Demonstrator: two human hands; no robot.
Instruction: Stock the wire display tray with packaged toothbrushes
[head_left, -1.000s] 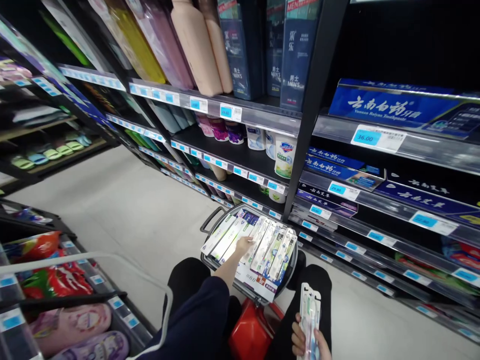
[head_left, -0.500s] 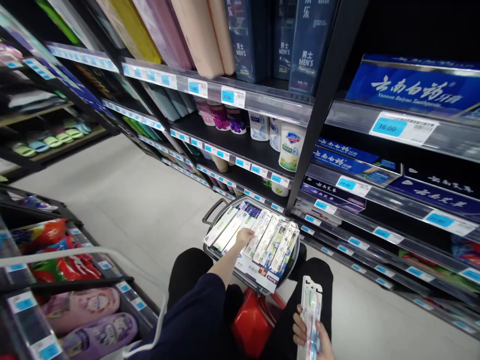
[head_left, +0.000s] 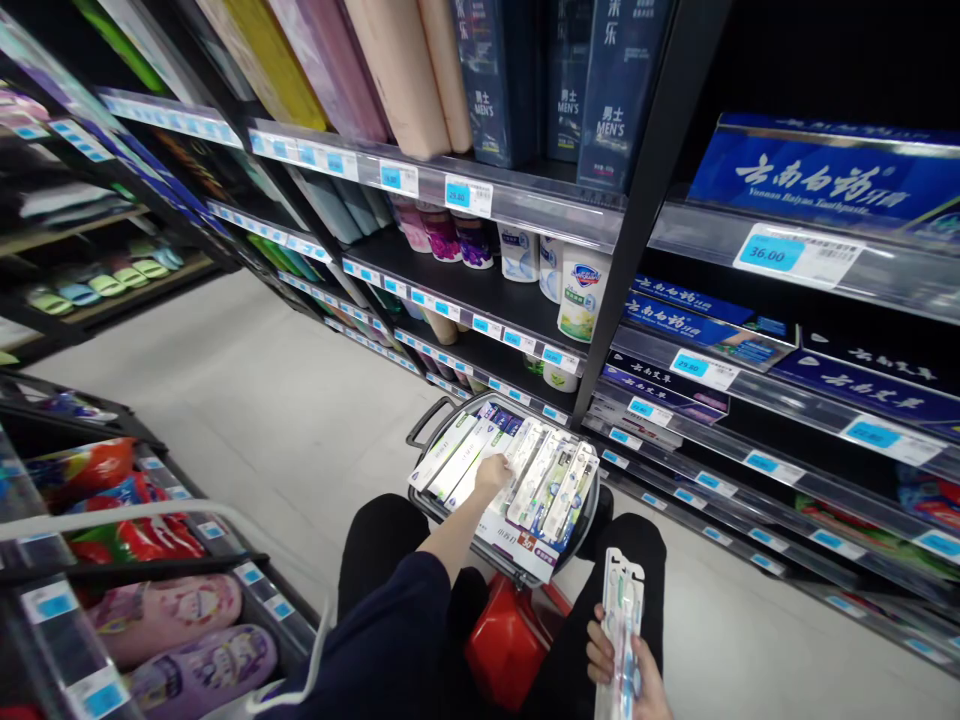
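Head view: pale floor [head_left: 262, 390] borders the basket [head_left: 589, 528] and stocked shelves [head_left: 517, 305].

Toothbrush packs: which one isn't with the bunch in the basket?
The pack in the right hand. It is held apart; the other packs lie side by side in the basket, by the left hand.

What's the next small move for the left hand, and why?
I'd probably have the left hand pinch the nearest of the toothbrush packs in the basket: it is right at the left edge of that row, while the right hand is busy gripping a separate pack.
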